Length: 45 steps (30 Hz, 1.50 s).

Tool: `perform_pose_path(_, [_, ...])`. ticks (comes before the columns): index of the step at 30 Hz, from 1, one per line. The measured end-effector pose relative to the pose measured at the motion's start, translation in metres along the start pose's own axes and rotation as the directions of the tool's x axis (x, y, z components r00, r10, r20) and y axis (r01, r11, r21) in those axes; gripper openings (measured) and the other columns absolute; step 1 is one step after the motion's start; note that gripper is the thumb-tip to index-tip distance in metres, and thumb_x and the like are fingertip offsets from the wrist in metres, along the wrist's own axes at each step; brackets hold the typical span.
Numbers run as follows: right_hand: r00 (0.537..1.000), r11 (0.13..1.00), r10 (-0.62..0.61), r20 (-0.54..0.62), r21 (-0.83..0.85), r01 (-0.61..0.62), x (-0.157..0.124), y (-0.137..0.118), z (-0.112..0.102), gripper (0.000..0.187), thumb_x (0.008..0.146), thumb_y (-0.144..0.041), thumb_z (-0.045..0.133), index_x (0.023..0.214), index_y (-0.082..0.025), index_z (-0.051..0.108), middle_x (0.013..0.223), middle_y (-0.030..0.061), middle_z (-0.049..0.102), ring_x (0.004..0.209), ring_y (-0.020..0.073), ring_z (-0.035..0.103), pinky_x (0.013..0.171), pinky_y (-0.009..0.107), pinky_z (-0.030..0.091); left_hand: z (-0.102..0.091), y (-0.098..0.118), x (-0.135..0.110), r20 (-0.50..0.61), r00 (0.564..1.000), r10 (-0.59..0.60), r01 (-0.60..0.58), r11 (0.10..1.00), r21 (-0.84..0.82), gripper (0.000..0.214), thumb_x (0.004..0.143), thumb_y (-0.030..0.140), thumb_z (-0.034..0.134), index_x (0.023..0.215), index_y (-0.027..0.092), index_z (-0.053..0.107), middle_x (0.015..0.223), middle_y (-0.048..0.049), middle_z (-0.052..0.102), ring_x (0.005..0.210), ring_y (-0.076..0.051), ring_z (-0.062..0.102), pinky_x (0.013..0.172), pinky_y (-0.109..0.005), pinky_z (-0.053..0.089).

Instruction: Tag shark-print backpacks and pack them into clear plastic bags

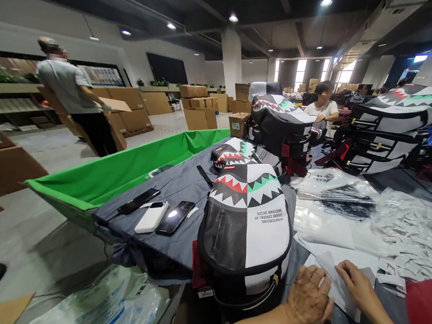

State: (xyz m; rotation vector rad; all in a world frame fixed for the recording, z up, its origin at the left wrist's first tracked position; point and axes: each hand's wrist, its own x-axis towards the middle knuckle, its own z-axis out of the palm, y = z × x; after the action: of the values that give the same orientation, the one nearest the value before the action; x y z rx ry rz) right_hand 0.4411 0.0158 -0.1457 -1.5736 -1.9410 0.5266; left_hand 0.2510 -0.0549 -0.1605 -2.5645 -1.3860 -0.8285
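A black-and-white backpack with a shark-mouth print (246,230) lies on the grey table (181,178) right in front of me. My left hand (308,299) rests just right of its lower end, fingers curled down onto a thin white sheet (337,286). My right hand (355,283) lies on the same sheet, fingertips pinching its edge beside the left hand. Both hands press the sheet against the table.
Two phones (175,217) and a white power bank (151,217) lie at the table's left. More shark backpacks (281,123) are stacked behind, with plastic bags (418,233) to the right. A green bin (118,170), cardboard boxes (202,117), a red object (429,315) and two other people surround the table.
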Motion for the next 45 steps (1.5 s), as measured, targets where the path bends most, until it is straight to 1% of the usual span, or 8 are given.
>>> perform_pose_path(13, [0.944, 0.97, -0.195, -0.265, -0.193, 0.147, -0.019, -0.059, -0.039, 0.058, 0.093, -0.078, 0.027, 0.077, -0.027, 0.05, 0.073, 0.005, 0.062, 0.062, 0.0221, 0.063, 0.056, 0.034, 0.047, -0.018, -0.012, 0.022, 0.398, 0.916, -0.055, 0.212, 0.908, -0.361, 0.054, 0.101, 0.058, 0.041, 0.125, 0.016, 0.063, 0.132, -0.015, 0.065, 0.126, -0.031, 0.056, 0.111, -0.053, 0.041])
perform_pose_path(21, [0.776, 0.821, -0.561, -0.288, -0.317, 0.475, -0.137, -0.102, 0.045, 0.03, 0.108, -0.039, 0.034, 0.095, -0.025, 0.057, 0.071, 0.0012, 0.064, 0.056, 0.0165, 0.066, 0.049, 0.024, 0.051, -0.059, 0.015, -0.056, 0.386, 0.814, -0.434, 0.455, 0.063, -0.889, 0.067, 0.082, 0.081, 0.055, 0.094, 0.016, 0.068, 0.079, -0.0018, 0.063, 0.078, -0.019, 0.058, 0.075, -0.031, 0.05])
perform_pose_path(25, [0.753, 0.759, -0.646, -0.128, -0.215, 0.615, -0.142, -0.124, 0.047, 0.024, 0.105, -0.034, 0.043, 0.116, -0.025, 0.063, 0.091, 0.0036, 0.073, 0.074, 0.0156, 0.073, 0.065, 0.021, 0.058, -0.067, 0.004, -0.103, 0.359, 0.714, -0.601, 0.586, 0.233, -0.776, 0.063, 0.095, 0.071, 0.039, 0.063, 0.018, 0.052, 0.06, 0.0029, 0.041, 0.061, -0.013, 0.04, 0.06, -0.026, 0.039])
perform_pose_path(29, [0.588, 0.571, -0.809, 0.022, -0.212, 0.793, -0.113, -0.139, 0.032, 0.045, 0.092, -0.039, 0.066, 0.134, -0.024, 0.061, 0.121, 0.0078, 0.072, 0.11, 0.0219, 0.07, 0.095, 0.032, 0.057, -0.086, -0.016, -0.143, 0.212, 0.938, -0.273, 0.345, 0.689, -0.638, 0.04, 0.1, 0.044, 0.043, 0.083, 0.018, 0.069, 0.073, -0.0027, 0.063, 0.069, -0.016, 0.056, 0.071, -0.029, 0.047])
perform_pose_path(33, [0.476, 0.493, -0.864, 0.163, 0.082, 0.866, -0.092, -0.141, 0.051, 0.015, 0.084, -0.031, 0.07, 0.099, -0.03, 0.069, 0.089, -0.0039, 0.074, 0.087, 0.0151, 0.071, 0.116, 0.039, 0.043, -0.117, -0.034, -0.174, -0.001, 0.993, -0.121, 0.113, 0.931, -0.348, 0.033, 0.097, 0.041, 0.051, 0.107, 0.019, 0.075, 0.089, -0.0103, 0.07, 0.08, -0.02, 0.062, 0.074, -0.033, 0.048])
perform_pose_path(37, [0.48, 0.491, -0.87, 0.109, 0.105, 0.865, -0.09, -0.148, 0.069, 0.012, 0.093, -0.037, 0.065, 0.083, -0.029, 0.064, 0.073, -0.0054, 0.068, 0.075, 0.0159, 0.068, 0.115, 0.043, 0.042, -0.15, -0.051, -0.189, -0.067, 0.907, -0.415, 0.318, 0.781, -0.537, 0.035, 0.1, 0.046, 0.052, 0.106, 0.024, 0.077, 0.085, -0.0071, 0.071, 0.084, -0.02, 0.062, 0.083, -0.035, 0.047])
perform_pose_path(40, [0.483, 0.483, -0.876, 0.003, 0.017, 0.876, -0.09, -0.166, 0.072, 0.014, 0.098, -0.04, 0.06, 0.093, -0.028, 0.066, 0.075, -0.0034, 0.07, 0.068, 0.0147, 0.067, 0.089, 0.032, 0.054, -0.163, -0.067, -0.189, 0.01, 0.697, -0.717, 0.513, 0.489, -0.706, 0.026, 0.09, 0.046, 0.071, 0.088, 0.022, 0.079, 0.08, -0.0042, 0.073, 0.084, -0.02, 0.062, 0.083, -0.034, 0.047])
perform_pose_path(45, [0.65, 0.663, -0.749, -0.133, -0.186, 0.725, -0.092, -0.18, 0.078, 0.035, 0.096, -0.054, 0.057, 0.108, -0.024, 0.069, 0.087, 0.0037, 0.076, 0.063, 0.0195, 0.067, 0.061, 0.033, 0.053, -0.168, -0.095, -0.181, 0.021, 0.588, -0.809, 0.545, 0.377, -0.749, 0.027, 0.078, 0.046, 0.08, 0.077, 0.02, 0.076, 0.078, -0.0032, 0.072, 0.086, -0.021, 0.06, 0.086, -0.034, 0.044])
